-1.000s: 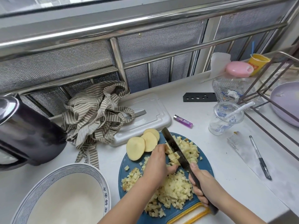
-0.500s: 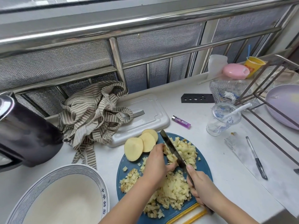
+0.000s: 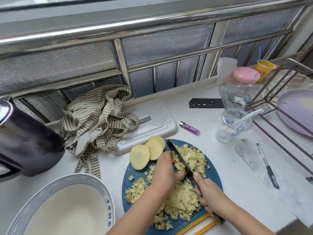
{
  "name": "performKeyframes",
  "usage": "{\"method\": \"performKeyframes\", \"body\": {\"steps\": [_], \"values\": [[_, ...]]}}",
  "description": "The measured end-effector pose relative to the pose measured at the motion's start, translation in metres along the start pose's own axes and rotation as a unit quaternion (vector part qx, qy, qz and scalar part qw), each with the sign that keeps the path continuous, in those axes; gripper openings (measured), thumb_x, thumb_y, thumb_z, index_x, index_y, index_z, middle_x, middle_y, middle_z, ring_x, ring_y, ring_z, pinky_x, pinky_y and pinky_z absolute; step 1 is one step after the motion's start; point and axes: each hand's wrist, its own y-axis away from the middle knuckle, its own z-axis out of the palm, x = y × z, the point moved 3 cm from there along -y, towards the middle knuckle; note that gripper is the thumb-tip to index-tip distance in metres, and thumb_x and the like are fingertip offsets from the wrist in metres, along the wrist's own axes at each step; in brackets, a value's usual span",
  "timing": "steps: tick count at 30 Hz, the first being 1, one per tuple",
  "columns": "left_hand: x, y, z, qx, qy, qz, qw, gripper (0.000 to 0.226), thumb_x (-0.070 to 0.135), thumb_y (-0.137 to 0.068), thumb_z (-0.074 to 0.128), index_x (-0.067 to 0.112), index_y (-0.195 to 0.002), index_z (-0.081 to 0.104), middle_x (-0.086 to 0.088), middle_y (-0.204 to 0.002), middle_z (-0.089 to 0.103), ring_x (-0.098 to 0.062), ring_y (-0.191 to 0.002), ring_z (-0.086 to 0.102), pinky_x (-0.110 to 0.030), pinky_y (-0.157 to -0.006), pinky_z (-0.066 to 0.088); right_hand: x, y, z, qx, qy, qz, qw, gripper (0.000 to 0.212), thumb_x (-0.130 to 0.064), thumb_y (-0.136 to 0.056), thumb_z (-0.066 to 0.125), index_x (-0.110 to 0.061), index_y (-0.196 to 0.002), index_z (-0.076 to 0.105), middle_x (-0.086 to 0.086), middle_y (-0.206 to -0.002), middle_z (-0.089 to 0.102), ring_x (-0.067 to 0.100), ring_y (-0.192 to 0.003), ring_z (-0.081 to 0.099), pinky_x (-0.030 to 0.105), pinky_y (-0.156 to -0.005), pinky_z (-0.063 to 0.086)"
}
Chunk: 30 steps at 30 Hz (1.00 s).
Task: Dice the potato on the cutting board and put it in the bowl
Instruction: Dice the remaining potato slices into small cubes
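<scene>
A round blue cutting board [image 3: 214,173] lies near the counter's front edge. Heaps of diced potato [image 3: 183,200] cover much of it, and three uncut potato slices [image 3: 147,154] overlap at its far left rim. My left hand [image 3: 165,173] curls over potato strips [image 3: 178,164] and holds them down against the blade. My right hand [image 3: 207,194] grips the handle of a dark knife [image 3: 180,156], whose blade points away from me across the board, edge down in the potato. A large white bowl [image 3: 101,189] with a blue patterned rim stands empty at the lower left.
A dark kettle [image 3: 25,141] stands at the left, a striped cloth [image 3: 98,119] and a white tray [image 3: 152,121] behind the board. A purple lighter [image 3: 189,128], a plastic cup [image 3: 234,124], a pen [image 3: 267,165] and a metal rack [image 3: 279,102] lie to the right.
The knife has shifted slightly along the strips under my left hand between cuts. Both hands stay in the same grip over the board.
</scene>
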Motion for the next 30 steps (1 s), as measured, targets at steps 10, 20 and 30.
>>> {"method": "performKeyframes", "body": {"steps": [10, 20, 30], "values": [[0.008, 0.003, 0.008, 0.016, -0.058, -0.016, 0.998, 0.079, 0.041, -0.083, 0.067, 0.012, -0.143, 0.025, -0.001, -0.140, 0.034, -0.014, -0.132, 0.031, -0.022, -0.109, 0.029, 0.004, 0.002, -0.007, -0.033, -0.064, 0.018, 0.997, 0.054, -0.061, -0.096, 0.031, -0.016, -0.066, 0.032, -0.002, -0.048, 0.023, 0.013, -0.038, 0.017, 0.021, -0.040, 0.018], [0.002, 0.003, 0.006, -0.003, -0.073, 0.003, 0.997, 0.088, 0.043, -0.080, 0.073, 0.013, -0.146, 0.023, 0.000, -0.144, 0.033, -0.014, -0.133, 0.030, -0.024, -0.110, 0.028, 0.015, 0.005, -0.010, -0.045, -0.074, 0.018, 0.996, 0.056, -0.067, -0.091, 0.033, -0.016, -0.068, 0.034, 0.002, -0.051, 0.025, 0.014, -0.038, 0.019, 0.022, -0.040, 0.022], [0.006, 0.003, 0.007, 0.011, -0.083, 0.001, 0.996, 0.085, 0.050, -0.084, 0.066, 0.012, -0.147, 0.023, -0.002, -0.145, 0.033, -0.014, -0.135, 0.030, -0.023, -0.112, 0.026, 0.014, 0.016, -0.019, -0.044, -0.080, 0.005, 0.996, 0.056, -0.067, -0.087, 0.034, -0.015, -0.066, 0.033, 0.005, -0.052, 0.023, 0.015, -0.039, 0.019, 0.021, -0.039, 0.021]]}}
